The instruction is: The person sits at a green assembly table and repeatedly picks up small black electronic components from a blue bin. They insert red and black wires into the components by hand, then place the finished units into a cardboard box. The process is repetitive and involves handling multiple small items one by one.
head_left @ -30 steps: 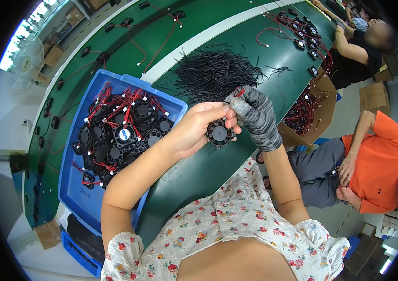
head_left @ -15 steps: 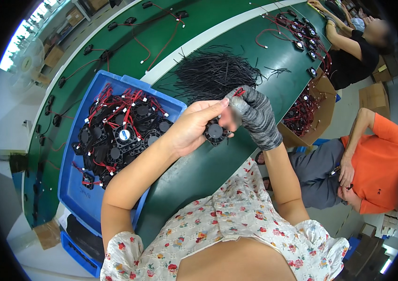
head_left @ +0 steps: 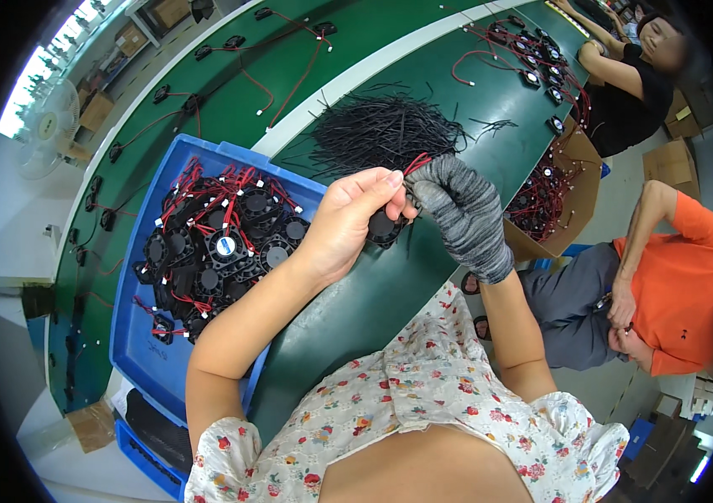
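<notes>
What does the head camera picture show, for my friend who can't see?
A bare left hand and a grey-gloved right hand hold a small black fan with red wires over a green table. A blue bin of similar fans sits to the left.

There is one view only, from a wide fisheye camera worn on the person's head, the left of a side-by-side pair. It looks steeply down over the person's own chest and forearms, which enter from the lower edge. It sits close: the left hand (head_left: pixel 348 222) and the gloved right hand (head_left: pixel 457 210) fill the centre just above the green tabletop (head_left: pixel 356 302). The tabletop runs diagonally from lower left to upper right, its straight edges bending toward the dark round rim. The blue bin (head_left: pixel 142 352) lies left, seated co-workers right, a fan (head_left: pixel 48 126) far upper left.
</notes>
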The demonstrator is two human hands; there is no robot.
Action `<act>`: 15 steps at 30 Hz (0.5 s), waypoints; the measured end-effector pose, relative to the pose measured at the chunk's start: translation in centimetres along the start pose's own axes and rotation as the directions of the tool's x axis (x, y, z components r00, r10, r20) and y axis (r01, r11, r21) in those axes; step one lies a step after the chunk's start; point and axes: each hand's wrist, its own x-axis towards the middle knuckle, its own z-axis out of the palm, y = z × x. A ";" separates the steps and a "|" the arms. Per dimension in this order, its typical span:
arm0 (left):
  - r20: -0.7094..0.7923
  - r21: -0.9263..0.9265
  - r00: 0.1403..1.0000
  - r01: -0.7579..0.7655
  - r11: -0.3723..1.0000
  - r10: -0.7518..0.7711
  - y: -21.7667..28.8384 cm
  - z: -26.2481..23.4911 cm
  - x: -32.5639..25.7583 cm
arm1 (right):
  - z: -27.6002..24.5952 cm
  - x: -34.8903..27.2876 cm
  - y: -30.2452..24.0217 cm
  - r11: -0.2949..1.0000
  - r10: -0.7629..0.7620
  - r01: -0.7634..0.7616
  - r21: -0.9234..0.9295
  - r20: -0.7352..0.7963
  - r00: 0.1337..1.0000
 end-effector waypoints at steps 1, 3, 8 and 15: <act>-0.001 0.014 1.000 -0.015 1.000 0.015 0.0 0.0 -0.1 | 0.0 0.0 0.0 0.999 -0.036 0.036 -0.032 -0.005 0.999; -0.010 0.089 0.998 -0.061 0.994 0.062 0.0 0.0 -0.2 | 0.1 0.0 0.0 0.998 -0.064 0.063 -0.026 -0.008 0.998; 0.011 0.319 0.966 -0.248 0.915 0.258 -0.2 -0.2 -0.2 | -0.1 0.1 -1.8 0.931 0.249 -0.261 0.256 0.077 0.965; -0.038 0.432 0.931 -0.313 0.846 0.364 -0.7 -0.2 -0.2 | 0.7 0.0 -1.3 0.947 0.236 -0.238 0.215 0.032 0.971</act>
